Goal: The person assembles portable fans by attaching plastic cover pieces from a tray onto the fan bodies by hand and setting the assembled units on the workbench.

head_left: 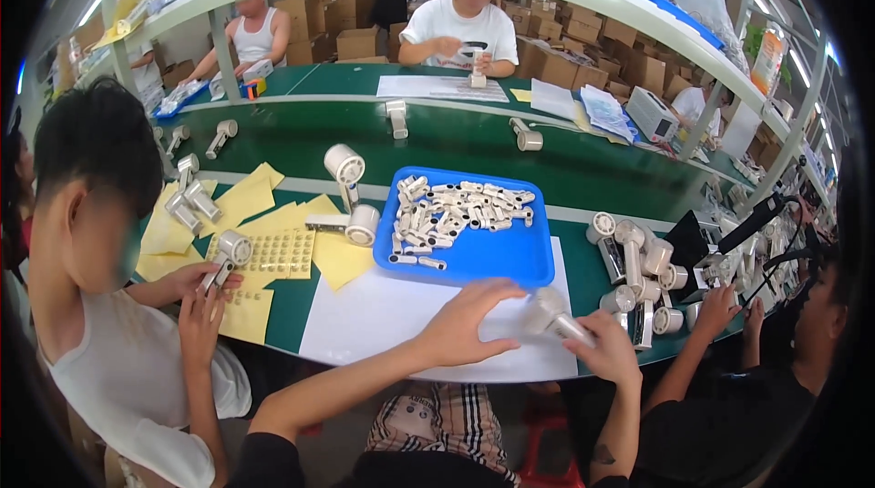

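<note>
My right hand is wrapped round the handle of a white handheld fan over the front edge of the bench. The fan's round head tilts to the left and is smeared by motion. Just left of that head, my left hand has its thumb and fingers apart, with nothing in it. A blue tray lies beyond my hands, holding many small white handle-shaped parts. Under my hands a white sheet covers the bench.
Assembled fans are heaped right of the tray; two more stand to its left. A co-worker at left holds a fan over yellow sticker sheets. A green conveyor belt carries fans beyond. Another co-worker's hands work at right.
</note>
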`<action>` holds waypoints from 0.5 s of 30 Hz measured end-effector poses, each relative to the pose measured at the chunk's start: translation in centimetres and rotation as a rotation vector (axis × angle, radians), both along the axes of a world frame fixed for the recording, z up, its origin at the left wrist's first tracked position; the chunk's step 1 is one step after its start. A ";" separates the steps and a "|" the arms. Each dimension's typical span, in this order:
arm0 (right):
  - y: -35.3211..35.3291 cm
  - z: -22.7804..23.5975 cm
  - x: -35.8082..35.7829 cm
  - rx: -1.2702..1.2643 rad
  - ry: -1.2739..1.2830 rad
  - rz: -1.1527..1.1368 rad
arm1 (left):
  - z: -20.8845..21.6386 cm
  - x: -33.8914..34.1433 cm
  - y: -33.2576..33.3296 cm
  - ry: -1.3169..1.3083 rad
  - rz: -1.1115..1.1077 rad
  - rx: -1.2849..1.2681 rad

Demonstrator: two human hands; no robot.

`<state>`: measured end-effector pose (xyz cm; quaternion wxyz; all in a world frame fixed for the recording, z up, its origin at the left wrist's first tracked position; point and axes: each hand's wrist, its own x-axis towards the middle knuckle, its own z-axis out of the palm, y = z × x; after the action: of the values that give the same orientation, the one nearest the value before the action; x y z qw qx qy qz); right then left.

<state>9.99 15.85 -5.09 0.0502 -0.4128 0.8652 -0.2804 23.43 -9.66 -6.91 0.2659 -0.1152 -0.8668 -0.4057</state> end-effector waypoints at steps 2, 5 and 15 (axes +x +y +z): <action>-1.3 -0.8 -0.2 -0.014 -0.103 0.135 | 1.0 0.4 -0.5 -0.064 -0.076 -0.010; -4.8 -1.7 -0.8 -0.333 -0.722 0.280 | 1.6 1.6 -0.9 -0.230 -0.248 0.002; -19.5 -3.9 -9.0 -0.176 0.191 0.277 | -3.3 2.9 -7.0 -0.553 0.089 0.226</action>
<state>0.97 -3.69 -9.03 -0.0303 -0.5553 0.7731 -0.3050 26.35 -16.62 -10.20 0.0482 0.0680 -0.8599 -0.5036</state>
